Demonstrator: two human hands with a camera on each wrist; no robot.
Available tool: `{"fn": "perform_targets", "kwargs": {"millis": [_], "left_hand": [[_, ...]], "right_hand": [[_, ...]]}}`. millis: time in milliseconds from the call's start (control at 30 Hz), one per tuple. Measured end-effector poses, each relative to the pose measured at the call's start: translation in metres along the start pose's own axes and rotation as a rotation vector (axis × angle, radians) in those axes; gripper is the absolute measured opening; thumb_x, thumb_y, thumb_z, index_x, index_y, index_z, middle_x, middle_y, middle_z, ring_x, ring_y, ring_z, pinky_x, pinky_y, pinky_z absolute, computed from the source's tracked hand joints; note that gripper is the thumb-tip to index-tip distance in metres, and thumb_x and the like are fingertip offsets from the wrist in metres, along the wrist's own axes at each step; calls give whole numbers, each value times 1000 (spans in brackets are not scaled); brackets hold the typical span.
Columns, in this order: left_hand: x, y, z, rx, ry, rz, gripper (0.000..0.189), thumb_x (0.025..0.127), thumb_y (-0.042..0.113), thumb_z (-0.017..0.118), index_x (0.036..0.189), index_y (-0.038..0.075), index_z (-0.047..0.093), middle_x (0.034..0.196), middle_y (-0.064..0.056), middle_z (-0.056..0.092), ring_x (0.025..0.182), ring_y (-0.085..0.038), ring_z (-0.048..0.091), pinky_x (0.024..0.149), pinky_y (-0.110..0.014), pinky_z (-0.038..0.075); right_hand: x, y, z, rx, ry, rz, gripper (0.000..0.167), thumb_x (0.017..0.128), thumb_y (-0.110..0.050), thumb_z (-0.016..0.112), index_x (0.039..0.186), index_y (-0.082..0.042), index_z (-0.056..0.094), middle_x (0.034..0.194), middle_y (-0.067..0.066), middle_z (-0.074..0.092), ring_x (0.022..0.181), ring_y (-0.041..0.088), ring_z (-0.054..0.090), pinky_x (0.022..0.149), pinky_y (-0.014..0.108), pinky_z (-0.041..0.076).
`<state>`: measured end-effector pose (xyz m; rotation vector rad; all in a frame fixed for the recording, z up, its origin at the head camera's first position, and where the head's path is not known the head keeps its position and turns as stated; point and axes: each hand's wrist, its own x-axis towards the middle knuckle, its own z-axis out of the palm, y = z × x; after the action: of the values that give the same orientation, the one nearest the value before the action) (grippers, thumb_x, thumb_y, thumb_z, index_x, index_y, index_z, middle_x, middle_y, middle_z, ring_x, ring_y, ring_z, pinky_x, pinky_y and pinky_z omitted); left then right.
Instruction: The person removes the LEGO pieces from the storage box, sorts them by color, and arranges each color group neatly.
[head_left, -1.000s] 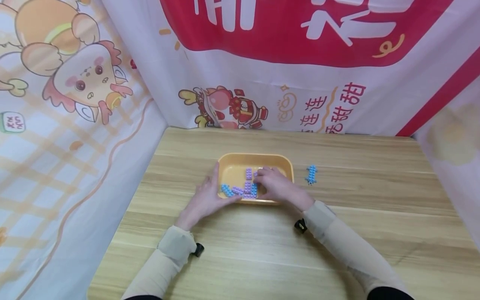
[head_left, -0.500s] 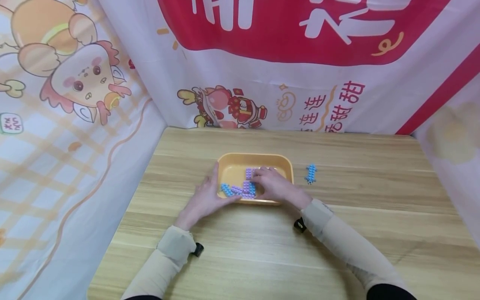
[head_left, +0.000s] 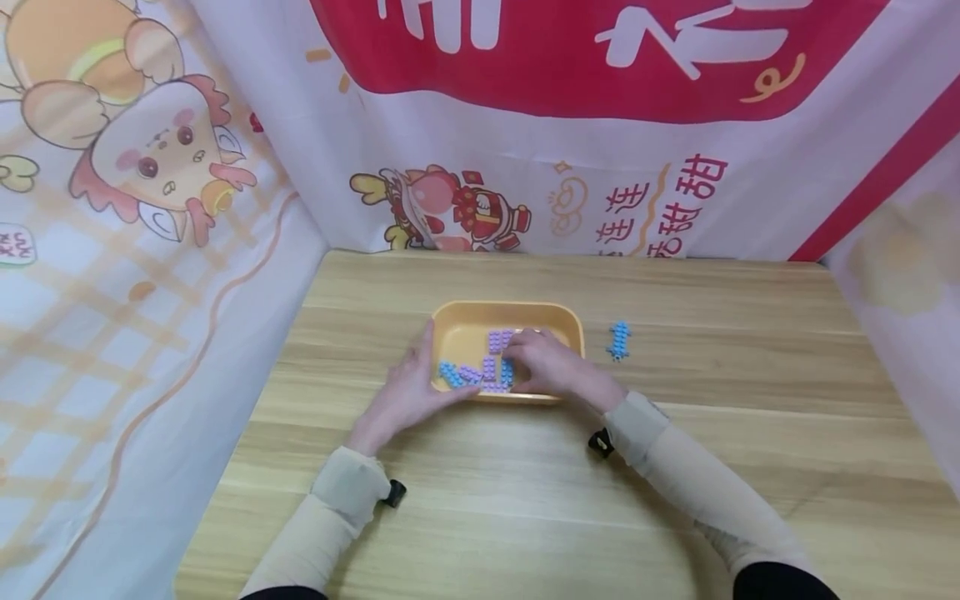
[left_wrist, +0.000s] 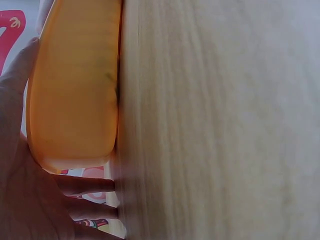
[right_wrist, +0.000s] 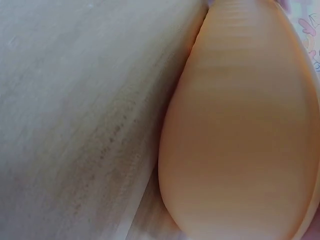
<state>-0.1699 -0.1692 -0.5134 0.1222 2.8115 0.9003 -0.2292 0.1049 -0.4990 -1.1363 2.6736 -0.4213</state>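
A yellow-orange plastic tray point(head_left: 468, 315) stands on the table. Its left corner lies in the crook of my left hand point(head_left: 411, 388), the thumb along the near rim. In the left wrist view the left hand's fingers point(left_wrist: 87, 186) reach straight down past the tray's end to the table. My right hand point(head_left: 549, 365) is bent over the right part of the tray, fingertips right at a pair of purple studded blocks point(head_left: 498, 341). I cannot tell whether they pinch one. More purple blocks point(head_left: 489, 367) and blue studded blocks point(head_left: 450, 372) lie along the tray's near side.
Right of the tray, a blue studded piece point(head_left: 619, 341) lies alone on the wooden table point(head_left: 495, 492). A printed cloth point(head_left: 300, 125) hangs behind the table's far edge and on the left. The right wrist view shows mostly the tray's outer wall point(right_wrist: 240, 135).
The purple block at my right fingertips has shifted left, beside another purple one. The blue and purple blocks nearer me have parted slightly. My left hand stays on the tray. The view tilts slightly.
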Motion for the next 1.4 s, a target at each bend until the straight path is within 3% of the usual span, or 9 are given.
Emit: {"fn": "perform_targets", "kwargs": {"millis": [400, 567, 800, 1133, 1233, 1400], "left_hand": [[2, 1, 3, -3, -9, 4, 147, 73, 99, 70, 174, 40, -19, 181, -20, 29, 163, -50, 36, 135, -76, 17], [1, 2, 2, -4, -13, -13, 149, 73, 99, 70, 176, 34, -15, 181, -24, 29, 164, -52, 34, 135, -75, 17], [0, 3, 1, 5, -19, -29, 149, 73, 98, 70, 175, 34, -18, 182, -25, 24, 167, -52, 26, 136, -76, 12], [1, 2, 2, 23, -13, -42, 149, 74, 96, 71, 177, 30, -13, 180, -26, 27, 165, -54, 30, 134, -78, 15], [1, 2, 2, 30, -17, -44, 150, 72, 100, 69, 176, 32, -16, 181, -26, 26, 165, -53, 29, 134, -77, 14], [0, 2, 2, 17, -15, -37, 151, 72, 100, 69, 177, 31, -15, 182, -24, 25, 166, -52, 27, 135, -77, 13]], "right_hand": [[3, 4, 7, 21, 26, 24, 54, 89, -27, 93, 136, -8, 75, 142, 13, 72, 133, 32, 67, 123, 57, 52], [-7, 9, -4, 57, 116, 9, 50, 91, -23, 91, 136, -6, 75, 133, 12, 74, 122, 29, 70, 115, 51, 57], [-28, 24, -37, 63, 276, -3, 49, 87, -13, 93, 130, 2, 75, 127, 19, 75, 116, 36, 72, 105, 51, 64], [-69, 67, -63, 99, 298, 181, 50, 93, -8, 86, 139, 5, 69, 139, 27, 69, 132, 47, 65, 118, 65, 52], [-86, 84, -65, 105, 299, 228, 51, 95, -8, 84, 141, 6, 67, 142, 30, 67, 135, 49, 62, 121, 68, 49], [-116, 110, -59, 111, 321, 260, 50, 93, -5, 84, 137, 11, 67, 134, 34, 68, 128, 52, 63, 117, 70, 49]]}}
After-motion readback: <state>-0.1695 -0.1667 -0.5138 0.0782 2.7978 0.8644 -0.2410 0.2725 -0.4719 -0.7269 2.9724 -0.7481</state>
